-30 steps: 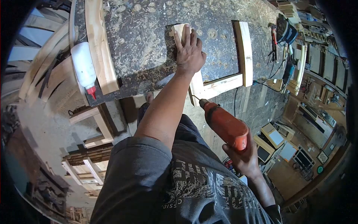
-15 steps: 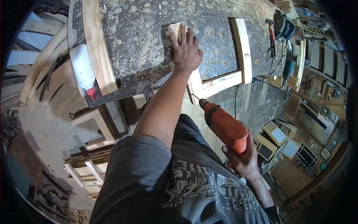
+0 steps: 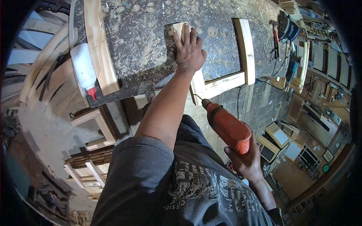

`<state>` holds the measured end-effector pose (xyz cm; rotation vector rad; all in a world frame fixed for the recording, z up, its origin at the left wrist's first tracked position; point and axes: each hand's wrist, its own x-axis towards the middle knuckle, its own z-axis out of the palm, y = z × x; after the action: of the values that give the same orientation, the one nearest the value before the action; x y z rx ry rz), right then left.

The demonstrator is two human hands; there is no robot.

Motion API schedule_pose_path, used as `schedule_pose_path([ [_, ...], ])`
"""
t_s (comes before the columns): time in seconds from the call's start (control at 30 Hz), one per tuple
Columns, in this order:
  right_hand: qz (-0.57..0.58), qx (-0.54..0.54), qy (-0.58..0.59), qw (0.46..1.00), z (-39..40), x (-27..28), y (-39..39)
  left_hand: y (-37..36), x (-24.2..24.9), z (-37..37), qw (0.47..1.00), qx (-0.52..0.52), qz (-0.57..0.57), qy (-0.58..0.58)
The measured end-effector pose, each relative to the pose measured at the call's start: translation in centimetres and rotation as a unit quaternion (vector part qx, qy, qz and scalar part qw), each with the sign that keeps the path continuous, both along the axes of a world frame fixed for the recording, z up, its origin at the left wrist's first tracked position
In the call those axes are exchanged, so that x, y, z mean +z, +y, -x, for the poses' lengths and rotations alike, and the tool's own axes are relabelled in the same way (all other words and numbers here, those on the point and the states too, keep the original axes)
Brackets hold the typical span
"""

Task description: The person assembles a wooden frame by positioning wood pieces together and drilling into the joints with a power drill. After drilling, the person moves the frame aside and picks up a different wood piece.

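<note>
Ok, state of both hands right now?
Left hand: open, fingers spread, palm down on the wooden frame.
Right hand: closed, grip on the red drill; trigger finger can't be told.

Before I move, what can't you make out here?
All in the head view:
Trigger of the red power drill: hidden by its body.
Tip of the slim metal bit: too small to tell depth.
Middle of the pale wooden bar: under the left hand.
Far end of the long pale board: cut off by the top edge.

Pale wooden frame (image 3: 225,85) lying on speckled bench (image 3: 137,41); red drill (image 3: 228,127) slanted, thin bit (image 3: 199,97) at frame corner.
</note>
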<state>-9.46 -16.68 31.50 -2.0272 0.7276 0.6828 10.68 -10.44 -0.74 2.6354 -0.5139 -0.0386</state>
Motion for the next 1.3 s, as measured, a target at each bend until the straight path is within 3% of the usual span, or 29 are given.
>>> schedule_pose_path([
  [0.43,0.007,-0.010,-0.014,1.000,0.2,-2.1,-0.4,0.0,-0.1,0.0,1.000,-0.001,-0.007,0.004],
  [0.6,0.053,0.057,0.003,0.997,-0.7,-2.5,-0.2,-0.1,0.0,-0.1,1.000,-0.002,-0.018,0.007],
  [0.93,0.026,0.024,0.007,0.999,-0.7,-3.1,-0.3,-0.1,0.2,0.0,1.000,0.001,-0.013,0.002],
  [1.3,0.031,0.058,0.002,0.998,-0.8,-3.4,-0.7,-0.1,0.1,0.0,1.000,-0.001,-0.010,0.003],
])
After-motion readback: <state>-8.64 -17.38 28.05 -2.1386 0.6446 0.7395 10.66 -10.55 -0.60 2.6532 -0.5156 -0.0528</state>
